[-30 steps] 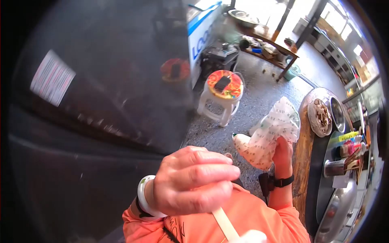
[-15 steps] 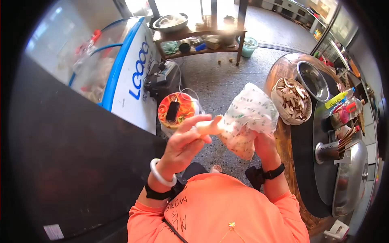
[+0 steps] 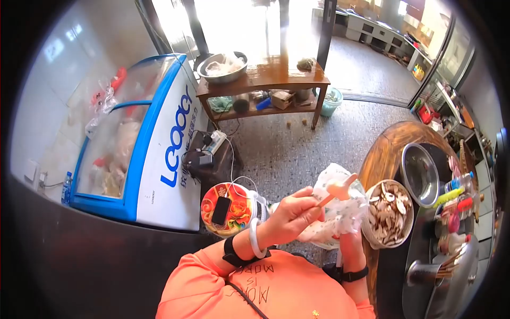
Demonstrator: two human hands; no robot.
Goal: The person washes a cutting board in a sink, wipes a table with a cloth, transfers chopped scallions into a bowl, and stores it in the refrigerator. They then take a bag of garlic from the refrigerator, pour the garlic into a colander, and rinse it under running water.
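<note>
Left grip [image 3: 297, 212] pinches a pale spoon-like tool [image 3: 338, 191] by its handle, leaving the head free — toward the printed bag [image 3: 350, 211], which right grip [image 3: 351, 247] holds, likely for support. Mushroom basket [image 3: 375, 238] sits right of both.

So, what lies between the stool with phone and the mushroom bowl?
In the head view, the left hand, holding a pale utensil, and the white printed bag appear between the stool and the bowl.
</note>
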